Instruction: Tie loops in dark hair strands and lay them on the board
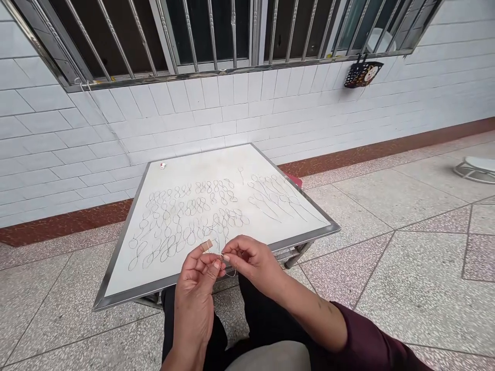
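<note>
Both hands meet over the near edge of a white table [240, 159]. My left hand [199, 278], with a tan bandage [208, 245] on its index finger, pinches a thin cord [231, 274] between thumb and fingertips. Close against it, my right hand [251, 260] has thumb and index finger pinched on the same cord, and a small loop of it hangs below. The exact point where the fingertips hold it is too small to make out. Just beyond the hands lie rows of thin looped cords [193, 206], many shaped like a figure eight.
More thin cords with long tails [276, 198] lie on the table's right side. A small red and white item [163, 165] sits at the far left corner. Behind stands a white tiled wall [185, 113] with a barred window and a hanging patterned bag [362, 74]. A round stool [477, 167] is at far right.
</note>
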### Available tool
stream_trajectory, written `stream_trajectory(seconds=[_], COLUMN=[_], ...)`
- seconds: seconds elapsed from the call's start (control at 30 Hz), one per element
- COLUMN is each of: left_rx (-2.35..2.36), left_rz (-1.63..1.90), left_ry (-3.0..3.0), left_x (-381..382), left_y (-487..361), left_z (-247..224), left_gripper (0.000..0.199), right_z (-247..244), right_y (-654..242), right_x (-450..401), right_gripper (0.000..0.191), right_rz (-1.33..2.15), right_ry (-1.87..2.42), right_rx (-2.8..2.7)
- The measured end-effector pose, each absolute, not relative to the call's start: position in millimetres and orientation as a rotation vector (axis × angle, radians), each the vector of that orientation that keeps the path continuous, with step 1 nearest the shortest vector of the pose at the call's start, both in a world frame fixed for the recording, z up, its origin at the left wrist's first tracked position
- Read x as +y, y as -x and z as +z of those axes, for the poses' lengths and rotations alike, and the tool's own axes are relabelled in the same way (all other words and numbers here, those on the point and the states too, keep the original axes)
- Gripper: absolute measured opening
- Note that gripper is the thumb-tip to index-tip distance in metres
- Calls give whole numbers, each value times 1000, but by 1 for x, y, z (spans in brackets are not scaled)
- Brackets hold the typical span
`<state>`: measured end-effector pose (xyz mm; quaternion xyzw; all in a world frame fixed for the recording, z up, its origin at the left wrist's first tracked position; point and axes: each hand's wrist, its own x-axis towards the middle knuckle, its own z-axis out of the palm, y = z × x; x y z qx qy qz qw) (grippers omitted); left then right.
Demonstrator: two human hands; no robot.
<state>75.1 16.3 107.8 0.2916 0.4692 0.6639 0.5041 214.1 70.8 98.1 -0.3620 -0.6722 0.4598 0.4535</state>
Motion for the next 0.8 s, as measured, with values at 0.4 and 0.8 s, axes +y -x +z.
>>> stream_trajectory(seconds=[0.4, 0.8], left_rx=[1098, 1134], left_rz=[1576, 1482], left_ry=[-697, -703], left_x=[4, 8], left_y=[-76, -61], left_z=[107, 109], left_gripper=[42, 37], right_z=[98, 90], right_y=[-219, -227], right_x=[59, 65], right_gripper=[9, 10], right_rz=[1121, 730], right_ry=[855, 747], right_rx=[-1712, -1947])
